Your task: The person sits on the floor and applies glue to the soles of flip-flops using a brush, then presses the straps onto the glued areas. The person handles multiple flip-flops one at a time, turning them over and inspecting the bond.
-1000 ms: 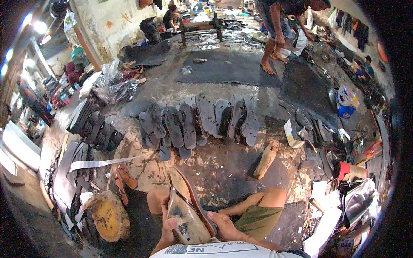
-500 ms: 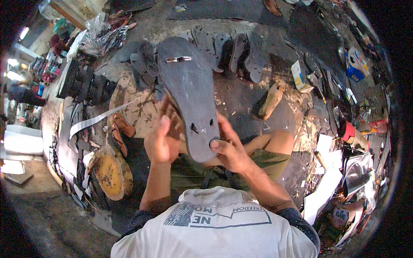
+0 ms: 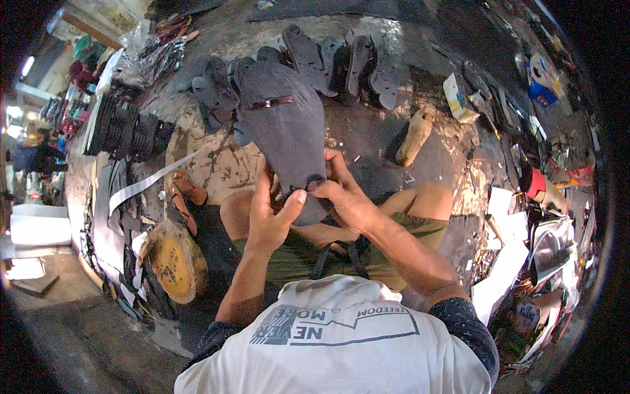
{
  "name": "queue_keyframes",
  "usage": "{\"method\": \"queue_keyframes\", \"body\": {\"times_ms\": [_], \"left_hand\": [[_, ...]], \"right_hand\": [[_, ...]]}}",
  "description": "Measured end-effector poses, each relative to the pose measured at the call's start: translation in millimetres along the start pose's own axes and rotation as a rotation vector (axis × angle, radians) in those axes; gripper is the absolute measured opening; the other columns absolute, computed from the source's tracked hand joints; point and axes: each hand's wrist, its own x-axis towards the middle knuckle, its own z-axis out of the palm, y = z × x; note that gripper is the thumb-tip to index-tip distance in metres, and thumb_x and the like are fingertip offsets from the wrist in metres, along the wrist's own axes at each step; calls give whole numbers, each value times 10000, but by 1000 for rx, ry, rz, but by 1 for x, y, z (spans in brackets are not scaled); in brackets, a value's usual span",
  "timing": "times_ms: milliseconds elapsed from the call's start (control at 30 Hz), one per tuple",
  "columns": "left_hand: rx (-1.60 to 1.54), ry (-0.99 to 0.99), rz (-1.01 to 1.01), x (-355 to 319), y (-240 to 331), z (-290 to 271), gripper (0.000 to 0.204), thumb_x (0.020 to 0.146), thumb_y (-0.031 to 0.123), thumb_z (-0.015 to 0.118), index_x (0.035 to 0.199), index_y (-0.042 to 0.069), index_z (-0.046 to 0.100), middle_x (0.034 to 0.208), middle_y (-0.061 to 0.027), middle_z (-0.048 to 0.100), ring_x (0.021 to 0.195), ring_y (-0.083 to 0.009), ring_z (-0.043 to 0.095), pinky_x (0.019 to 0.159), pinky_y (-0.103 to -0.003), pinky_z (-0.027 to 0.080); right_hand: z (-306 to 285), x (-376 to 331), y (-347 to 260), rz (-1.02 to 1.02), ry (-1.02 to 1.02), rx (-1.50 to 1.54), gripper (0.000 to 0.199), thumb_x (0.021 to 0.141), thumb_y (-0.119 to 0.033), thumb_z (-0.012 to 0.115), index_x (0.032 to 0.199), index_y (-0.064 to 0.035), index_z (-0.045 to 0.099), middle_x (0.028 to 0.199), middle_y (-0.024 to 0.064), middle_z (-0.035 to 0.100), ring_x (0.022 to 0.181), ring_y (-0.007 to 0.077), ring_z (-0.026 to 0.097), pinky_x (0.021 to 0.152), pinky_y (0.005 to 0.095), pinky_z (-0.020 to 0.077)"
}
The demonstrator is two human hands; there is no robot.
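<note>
Before me is a dark grey sandal sole (image 3: 285, 128), its wide end pointing away and its narrow end toward my lap. A shiny strip crosses a slot near the wide end. My left hand (image 3: 270, 217) grips the left edge by the narrow end, thumb lying on the upper face. My right hand (image 3: 348, 200) is closed on the right edge, its thumb pressed beside a small dark round spot that I cannot make out. The thumbs nearly meet, and they partly cover the narrow end.
Several dark soles (image 3: 359, 65) stand in a row beyond. A wooden shoe last (image 3: 416, 136) lies on the right, near a white box (image 3: 459, 98). To the left are a round wooden block (image 3: 177, 262), brown sandals (image 3: 182, 203) and stacked black sandals (image 3: 128, 131). Paper sheets (image 3: 495, 276) litter the right.
My left hand has gone from spread beside the sole to gripping its edge. The right thumb has shifted up the sole. The sole's narrow end has moved slightly away from me.
</note>
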Motion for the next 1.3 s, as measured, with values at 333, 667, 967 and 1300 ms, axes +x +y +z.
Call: {"method": "queue_keyframes", "body": {"times_ms": [333,667,967,1300], "left_hand": [[-160,-84,-10,7,-4,-10,942,943,291,734,1623,-19,159,1586,-152,386,1409,-244,456,1157,-374,379],[-954,215,275,60,-47,-37,677,1082,565,373,1532,62,429,1481,-97,546,1355,-244,522,1149,-407,408],[-446,1172,46,59,-298,-302,340,1034,371,577,1183,79,668,1122,-72,691,1012,-236,686,900,-414,566],[374,693,30,188,-333,-283,494,1031,401,566,1313,1,629,1194,-195,713,1045,-385,674,869,-459,515]], "right_hand": [[-2,6,-15,42,-5,8,618,981,-209,666,1498,-93,348,1396,89,512,1253,176,510,1050,346,427],[17,31,26,-417,185,-739,726,890,-254,800,1462,27,452,1448,214,517,1311,333,527,1115,431,415],[-33,49,61,-111,75,-1021,502,1013,-306,663,1373,32,576,1142,159,707,1027,206,646,923,348,512],[-187,37,107,154,278,-1682,610,966,-353,676,1422,10,495,1365,291,571,1242,484,534,1069,526,424]]}}
